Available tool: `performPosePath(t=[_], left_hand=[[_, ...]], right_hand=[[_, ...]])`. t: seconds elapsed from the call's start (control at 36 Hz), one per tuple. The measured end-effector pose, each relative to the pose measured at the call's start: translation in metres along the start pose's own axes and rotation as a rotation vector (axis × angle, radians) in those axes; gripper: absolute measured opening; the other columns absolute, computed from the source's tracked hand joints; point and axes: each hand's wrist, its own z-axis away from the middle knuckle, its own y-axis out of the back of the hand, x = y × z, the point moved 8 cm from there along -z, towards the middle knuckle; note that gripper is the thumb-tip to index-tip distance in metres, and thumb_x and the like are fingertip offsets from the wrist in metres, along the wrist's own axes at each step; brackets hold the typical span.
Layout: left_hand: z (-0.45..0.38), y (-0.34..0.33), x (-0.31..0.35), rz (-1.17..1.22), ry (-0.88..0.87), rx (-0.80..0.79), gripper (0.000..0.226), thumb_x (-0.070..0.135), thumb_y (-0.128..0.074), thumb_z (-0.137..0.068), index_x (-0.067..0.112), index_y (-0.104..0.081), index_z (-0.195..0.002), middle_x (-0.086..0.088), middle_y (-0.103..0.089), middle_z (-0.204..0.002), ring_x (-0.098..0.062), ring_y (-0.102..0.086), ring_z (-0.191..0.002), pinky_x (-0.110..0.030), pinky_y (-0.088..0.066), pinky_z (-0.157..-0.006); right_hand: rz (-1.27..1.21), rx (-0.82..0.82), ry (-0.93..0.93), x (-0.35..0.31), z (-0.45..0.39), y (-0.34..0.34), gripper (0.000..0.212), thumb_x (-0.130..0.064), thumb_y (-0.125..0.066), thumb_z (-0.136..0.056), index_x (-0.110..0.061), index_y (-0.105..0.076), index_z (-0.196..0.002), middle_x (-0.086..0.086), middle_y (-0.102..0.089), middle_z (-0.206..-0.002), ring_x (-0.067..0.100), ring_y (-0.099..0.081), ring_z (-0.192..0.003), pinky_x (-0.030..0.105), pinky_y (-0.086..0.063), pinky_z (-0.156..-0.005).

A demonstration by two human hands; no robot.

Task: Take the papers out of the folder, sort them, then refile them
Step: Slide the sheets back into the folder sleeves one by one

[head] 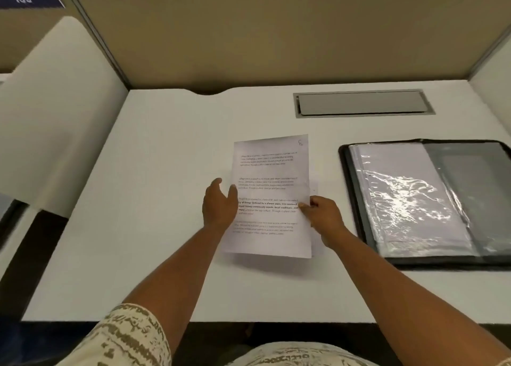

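A printed sheet of paper [272, 177] hangs just above the white desk [154, 172] at its middle, with more paper showing behind its right edge. My right hand [323, 216] pinches the sheet's right edge between thumb and fingers. My left hand [218, 205] is at the left edge with its fingers straight, the thumb lying on the front of the page. An open black folder [356, 199] lies flat to the right, with shiny plastic sleeves [409, 199] holding white pages.
A grey cable hatch [362, 102] is set into the desk behind the folder. Tan partition walls [276, 33] close off the back and sides. The desk's front edge runs just ahead of my body.
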Motion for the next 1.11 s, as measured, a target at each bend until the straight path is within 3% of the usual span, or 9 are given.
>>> performPosePath(t=[0.19,0.42,0.53,0.67,0.75,0.86,0.94,1.03,1.11], left_hand=[[0.037,-0.067,0.050,0.216,0.082,-0.063,0.043,0.039,-0.050,-0.101,0.015,-0.054,-0.137,-0.004,-0.062,-0.130,-0.023,-0.058,-0.117,-0.032,-0.044,-0.099],[0.087,-0.145,0.095,0.418,0.177,-0.118,0.042,0.047,-0.065,-0.092,0.023,-0.063,-0.126,0.006,-0.063,-0.118,-0.019,-0.060,-0.108,-0.041,-0.050,-0.100],[0.098,-0.193,0.114,0.504,0.208,-0.195,0.047,0.056,-0.072,-0.074,0.028,-0.070,-0.111,0.003,-0.071,-0.112,-0.025,-0.068,-0.103,-0.049,-0.055,-0.095],[0.130,-0.237,0.156,0.516,0.165,-0.283,0.019,0.030,-0.072,-0.086,0.020,-0.073,-0.103,0.001,-0.072,-0.107,-0.022,-0.069,-0.102,-0.042,-0.056,-0.093],[0.142,-0.259,0.173,0.502,0.139,-0.341,0.015,0.027,-0.072,-0.085,0.020,-0.073,-0.099,-0.003,-0.074,-0.104,-0.024,-0.070,-0.098,-0.046,-0.057,-0.092],[0.156,-0.283,0.198,0.488,0.118,-0.372,0.004,0.019,-0.066,-0.092,0.022,-0.068,-0.094,-0.005,-0.072,-0.102,-0.025,-0.070,-0.093,-0.042,-0.060,-0.085],[0.161,-0.300,0.211,0.484,0.095,-0.402,0.007,0.019,-0.066,-0.092,0.020,-0.070,-0.098,-0.005,-0.072,-0.102,-0.024,-0.070,-0.092,-0.037,-0.060,-0.082],[0.162,-0.319,0.219,0.482,0.088,-0.443,0.015,0.019,-0.068,-0.092,0.014,-0.071,-0.106,-0.006,-0.073,-0.103,-0.021,-0.071,-0.088,-0.033,-0.060,-0.075],[0.166,-0.335,0.225,0.496,0.096,-0.510,0.010,0.021,-0.070,-0.089,0.018,-0.072,-0.099,-0.005,-0.075,-0.099,-0.025,-0.073,-0.088,-0.046,-0.061,-0.081]], right_hand=[[-0.115,0.015,-0.007,0.035,0.012,0.088,0.016,-0.020,-0.067,-0.095,-0.005,-0.072,-0.095,0.009,-0.076,-0.097,0.031,-0.073,-0.093,0.051,-0.060,-0.087],[-0.210,0.007,-0.054,0.088,0.034,0.189,0.009,-0.014,-0.065,-0.097,-0.012,-0.074,-0.099,0.005,-0.078,-0.100,0.027,-0.074,-0.095,0.048,-0.060,-0.089],[-0.241,0.053,-0.039,0.111,0.046,0.239,0.011,-0.013,-0.063,-0.099,-0.010,-0.072,-0.104,0.006,-0.077,-0.105,0.025,-0.074,-0.095,0.046,-0.060,-0.089],[-0.260,0.100,-0.073,0.134,0.056,0.289,0.010,-0.013,-0.063,-0.099,-0.011,-0.071,-0.104,0.005,-0.077,-0.104,0.026,-0.073,-0.098,0.050,-0.059,-0.090],[-0.287,0.120,-0.097,0.142,0.058,0.314,0.010,-0.013,-0.063,-0.098,-0.011,-0.071,-0.105,0.006,-0.076,-0.105,0.027,-0.072,-0.099,0.049,-0.058,-0.092],[-0.331,0.154,-0.100,0.143,0.058,0.347,0.011,-0.013,-0.062,-0.099,-0.006,-0.070,-0.103,0.008,-0.077,-0.102,0.024,-0.075,-0.091,0.039,-0.061,-0.079],[-0.363,0.191,-0.097,0.141,0.053,0.370,0.013,-0.013,-0.062,-0.099,-0.004,-0.069,-0.105,0.009,-0.077,-0.101,0.025,-0.075,-0.089,0.032,-0.058,-0.066],[-0.401,0.227,-0.101,0.139,0.045,0.392,0.009,-0.014,-0.063,-0.098,-0.008,-0.070,-0.102,0.006,-0.078,-0.101,0.025,-0.075,-0.091,0.035,-0.059,-0.070],[-0.426,0.248,-0.102,0.136,0.036,0.410,0.010,-0.014,-0.063,-0.098,-0.008,-0.070,-0.101,0.008,-0.078,-0.100,0.027,-0.075,-0.090,0.043,-0.062,-0.077]])
